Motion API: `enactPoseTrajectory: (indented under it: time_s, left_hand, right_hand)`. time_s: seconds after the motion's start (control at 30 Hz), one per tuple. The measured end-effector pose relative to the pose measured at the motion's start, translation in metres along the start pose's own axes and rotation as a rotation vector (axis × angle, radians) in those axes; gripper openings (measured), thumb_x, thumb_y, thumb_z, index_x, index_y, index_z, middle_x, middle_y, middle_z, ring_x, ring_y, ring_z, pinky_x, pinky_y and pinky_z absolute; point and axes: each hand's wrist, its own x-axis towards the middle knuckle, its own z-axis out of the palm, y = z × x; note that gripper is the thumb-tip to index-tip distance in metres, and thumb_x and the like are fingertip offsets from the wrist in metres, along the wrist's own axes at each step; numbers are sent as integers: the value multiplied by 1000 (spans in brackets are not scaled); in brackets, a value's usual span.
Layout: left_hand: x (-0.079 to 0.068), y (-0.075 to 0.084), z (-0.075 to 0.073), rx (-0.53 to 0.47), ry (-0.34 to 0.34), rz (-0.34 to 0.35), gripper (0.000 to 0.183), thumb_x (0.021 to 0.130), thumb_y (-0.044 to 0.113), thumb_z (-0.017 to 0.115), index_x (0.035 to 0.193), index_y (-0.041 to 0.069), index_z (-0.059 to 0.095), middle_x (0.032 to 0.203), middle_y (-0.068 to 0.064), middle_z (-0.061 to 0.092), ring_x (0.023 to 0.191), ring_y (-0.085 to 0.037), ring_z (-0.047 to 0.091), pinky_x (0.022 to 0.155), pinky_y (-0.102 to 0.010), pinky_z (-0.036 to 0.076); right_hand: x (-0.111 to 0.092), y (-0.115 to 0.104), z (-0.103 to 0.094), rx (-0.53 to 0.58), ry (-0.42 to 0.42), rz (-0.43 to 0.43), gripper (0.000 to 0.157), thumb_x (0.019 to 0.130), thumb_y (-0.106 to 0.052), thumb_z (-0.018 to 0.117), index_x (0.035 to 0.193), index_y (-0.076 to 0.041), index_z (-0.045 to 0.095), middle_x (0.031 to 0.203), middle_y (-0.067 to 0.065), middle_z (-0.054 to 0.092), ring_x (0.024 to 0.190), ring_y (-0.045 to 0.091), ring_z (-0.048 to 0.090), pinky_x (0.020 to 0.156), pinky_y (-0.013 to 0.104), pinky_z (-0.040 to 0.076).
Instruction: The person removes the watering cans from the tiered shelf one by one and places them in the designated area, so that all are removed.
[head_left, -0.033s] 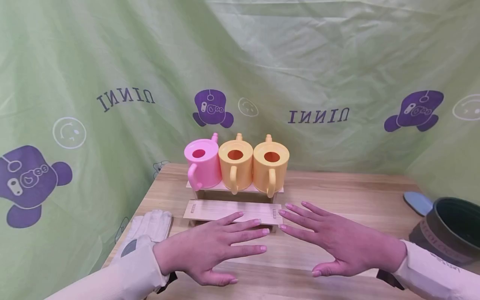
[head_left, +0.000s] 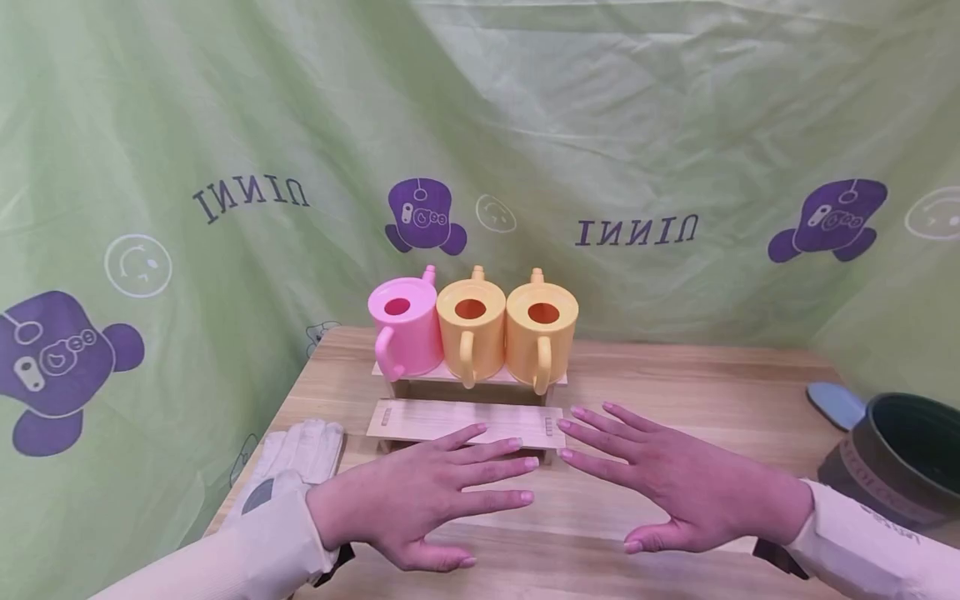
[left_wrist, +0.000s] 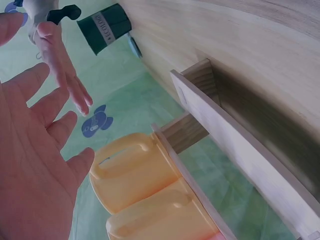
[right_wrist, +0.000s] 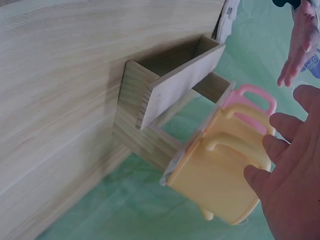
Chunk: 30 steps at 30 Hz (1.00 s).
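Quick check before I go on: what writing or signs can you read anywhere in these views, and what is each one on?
"UINNI", mirrored and printed twice, on the green backdrop, one left, one right.
Purple cartoon figures and smiley outlines on the backdrop: pictures, no words.
Lettering on the dark pot band: partly readable, seems "COLO...", too blurred to confirm.
Watering cans, wooden rack, glove: no text.

The dark green pot (head_left: 903, 458) runs off the head view's right edge, and it covers part of the blue thing (head_left: 835, 405) behind it. The left hand (head_left: 420, 492) hides the lower wooden shelf's (head_left: 465, 421) near edge. Left wrist view cuts off the left hand's palm (left_wrist: 30, 180); the pink can (right_wrist: 250, 97) sits mostly behind the yellow ones there
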Motion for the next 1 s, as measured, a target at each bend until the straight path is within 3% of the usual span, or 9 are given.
enactPoseTrajectory:
  time_s: [0.4,0.47,0.57,0.63,0.73,0.9,1.0]
  left_hand:
    - [-3,5,-1,-5,4,-19,76,98,55,49,160,21,23,168,-4,23,156,-24,24,125,-52,33]
    - [-4,6,-1,-8,10,-44,73,99,52,49,160,19,25,167,-4,27,155,-24,29,124,-51,34]
    - [-6,7,1,-18,29,-112,64,100,43,52,155,15,36,158,-3,45,146,-21,45,121,-47,40]
    - [-8,6,2,-23,52,-180,56,99,38,56,149,14,47,146,0,58,135,-18,56,117,-44,46]
    - [-17,2,4,-22,136,-343,44,95,32,63,136,15,60,128,3,69,120,-15,65,106,-38,55]
    - [-45,-4,17,-54,419,-686,34,85,16,73,119,10,70,114,-4,74,107,-20,71,87,-38,63]
    - [-61,-6,30,-41,503,-832,32,83,10,74,115,6,72,113,-10,74,105,-26,71,86,-43,63]
  right_hand:
    - [-5,-4,0,-35,-4,53,79,99,-64,44,153,-7,39,161,17,36,145,38,42,133,39,6]
    - [-5,-3,0,-63,6,91,75,99,-59,48,152,-7,41,159,14,41,142,34,47,132,37,12]
    - [-3,1,2,-99,74,186,62,98,-49,58,143,-7,54,145,9,59,127,25,61,121,34,37]
    - [1,6,4,-95,157,264,49,97,-39,62,133,-5,63,132,8,68,114,23,69,103,35,54]
    - [10,14,11,-29,300,413,34,90,-22,71,119,-5,70,119,8,74,101,22,74,82,38,63]
    - [33,28,30,108,499,636,33,81,-4,76,114,-4,70,107,8,76,91,23,75,78,34,62]
    - [49,37,43,257,567,715,31,84,0,75,114,-2,69,106,11,75,90,25,75,80,28,63]
